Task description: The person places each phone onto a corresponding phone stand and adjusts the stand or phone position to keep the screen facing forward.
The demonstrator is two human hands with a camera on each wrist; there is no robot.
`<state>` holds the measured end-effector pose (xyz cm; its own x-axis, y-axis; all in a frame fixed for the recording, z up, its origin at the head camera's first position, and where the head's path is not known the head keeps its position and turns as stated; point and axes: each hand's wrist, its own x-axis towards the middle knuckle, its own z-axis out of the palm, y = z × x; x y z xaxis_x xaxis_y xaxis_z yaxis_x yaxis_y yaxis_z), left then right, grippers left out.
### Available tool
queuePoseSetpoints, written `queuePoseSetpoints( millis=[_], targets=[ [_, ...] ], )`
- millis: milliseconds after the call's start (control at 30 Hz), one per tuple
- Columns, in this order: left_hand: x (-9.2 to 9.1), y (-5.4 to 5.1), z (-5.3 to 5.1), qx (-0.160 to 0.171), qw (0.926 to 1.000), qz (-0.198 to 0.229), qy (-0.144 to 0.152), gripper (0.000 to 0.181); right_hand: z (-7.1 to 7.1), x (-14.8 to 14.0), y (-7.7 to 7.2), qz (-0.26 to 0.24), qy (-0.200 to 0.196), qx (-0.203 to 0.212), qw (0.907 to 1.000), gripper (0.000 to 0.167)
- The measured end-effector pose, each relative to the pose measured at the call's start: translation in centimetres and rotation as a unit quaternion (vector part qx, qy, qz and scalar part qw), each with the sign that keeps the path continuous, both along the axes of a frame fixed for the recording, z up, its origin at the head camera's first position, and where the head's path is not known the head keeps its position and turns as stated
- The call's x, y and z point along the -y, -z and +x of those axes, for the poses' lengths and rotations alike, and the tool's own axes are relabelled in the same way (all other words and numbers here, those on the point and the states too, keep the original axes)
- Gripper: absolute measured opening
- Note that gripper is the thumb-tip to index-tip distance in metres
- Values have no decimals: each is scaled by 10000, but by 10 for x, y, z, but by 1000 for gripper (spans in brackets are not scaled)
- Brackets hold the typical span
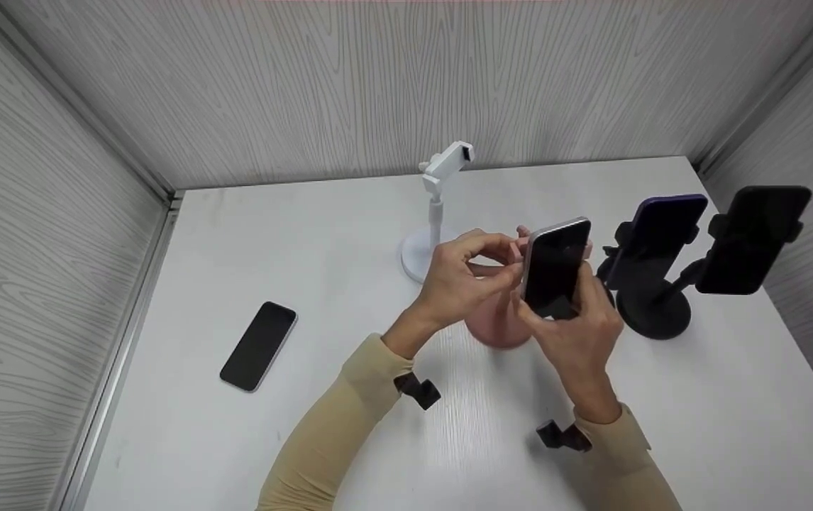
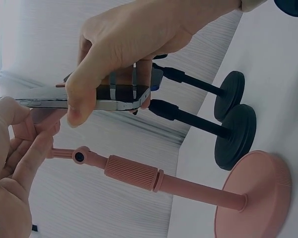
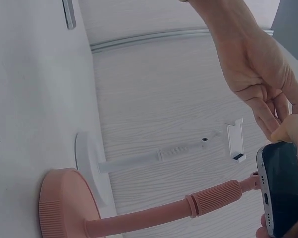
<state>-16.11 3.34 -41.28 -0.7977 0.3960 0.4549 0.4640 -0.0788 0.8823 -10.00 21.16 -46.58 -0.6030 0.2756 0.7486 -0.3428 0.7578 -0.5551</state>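
Observation:
My right hand grips a smartphone by its edges, screen towards me, at the head of a pink phone stand. With thumb and fingers my left hand pinches the left end of the stand's clamp, beside the phone. In the left wrist view the phone's edge lies against the pink clamp. How far the phone sits in the clamp cannot be told. The stand's ribbed pink stem shows in the right wrist view, below the phone.
A white phone stand with a bare clamp stands behind my left hand. At the right, two black stands hold a purple-edged phone and a black phone. Another phone lies on the white table at left. Wood-grain panels surround the table.

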Motion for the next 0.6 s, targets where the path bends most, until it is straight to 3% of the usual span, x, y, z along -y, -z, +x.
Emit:
queuePoseSetpoints(
  millis=[300,600],
  targets=[
    [0,0,0,-103,9999,-22,-59,27,-4,0,1,158,179,-1,9997,72],
    [-1,-1,-1,63,10000,-21,6,27,-6,3,3,67,242,-59,9997,71]
  ],
)
